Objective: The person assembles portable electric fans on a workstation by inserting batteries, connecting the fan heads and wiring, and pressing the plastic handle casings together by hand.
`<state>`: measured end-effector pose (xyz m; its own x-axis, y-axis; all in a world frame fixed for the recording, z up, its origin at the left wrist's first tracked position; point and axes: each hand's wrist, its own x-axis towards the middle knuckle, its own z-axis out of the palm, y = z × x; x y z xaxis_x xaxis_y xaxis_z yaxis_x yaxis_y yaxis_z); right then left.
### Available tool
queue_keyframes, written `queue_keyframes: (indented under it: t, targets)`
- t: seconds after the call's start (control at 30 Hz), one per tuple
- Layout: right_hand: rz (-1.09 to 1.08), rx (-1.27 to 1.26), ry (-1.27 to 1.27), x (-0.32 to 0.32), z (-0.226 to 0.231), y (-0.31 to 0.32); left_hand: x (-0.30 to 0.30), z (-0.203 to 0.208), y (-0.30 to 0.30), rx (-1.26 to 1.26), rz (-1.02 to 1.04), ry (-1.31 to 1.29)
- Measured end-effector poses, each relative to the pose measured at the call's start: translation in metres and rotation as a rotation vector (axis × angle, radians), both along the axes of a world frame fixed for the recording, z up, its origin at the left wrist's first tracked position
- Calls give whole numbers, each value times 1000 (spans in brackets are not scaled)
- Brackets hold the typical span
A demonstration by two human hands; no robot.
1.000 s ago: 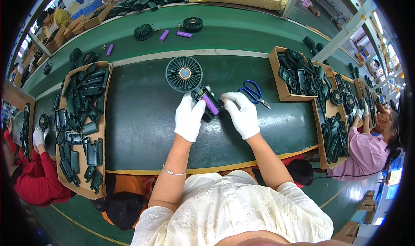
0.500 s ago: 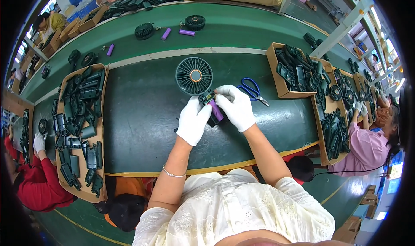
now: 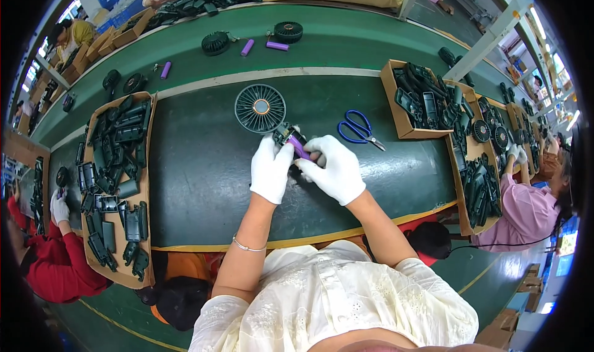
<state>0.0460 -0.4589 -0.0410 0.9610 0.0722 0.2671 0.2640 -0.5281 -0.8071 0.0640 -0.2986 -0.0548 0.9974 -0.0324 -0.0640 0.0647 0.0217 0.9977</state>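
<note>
A handheld fan (image 3: 260,108) with a round dark grille lies tilted, its head pointing away from me to the left. Its opened handle shows a small circuit board near the neck and a purple cylindrical battery (image 3: 297,146). My left hand (image 3: 270,171), in a white glove, is closed round the left side of that handle. From the right, my right hand (image 3: 338,169), gloved likewise, has its fingers curled against the handle and the battery's lower end. Fingers hide the bottom of the handle. Blue-handled scissors (image 3: 357,129) lie beyond my right hand.
A cardboard tray (image 3: 152,166) of dark plastic shells stands at left; a carton (image 3: 392,98) of similar parts is at right. Across the far side runs a green conveyor belt (image 3: 346,45), carrying fan heads (image 3: 216,43) and purple batteries (image 3: 247,47). Co-workers sit on both sides.
The fan has shifted left in my hands. My right hand has moved from beside the circuit board down to the battery's lower end. Items on the belt have moved right.
</note>
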Motion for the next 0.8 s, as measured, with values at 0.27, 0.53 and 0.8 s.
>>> queue_keyframes:
  t: [0.27, 0.53, 0.8]
  targets:
    - [-94, 174, 147, 11, -16, -6, 1, -9, -6, -175, -75, -104]
    - [-7, -514, -274, -8, -2, -21, 6, -14, -1, -222, 74, -64]
    - [15, -410, -247, -8, -13, -42, 5, -8, -4, -293, 159, -37]
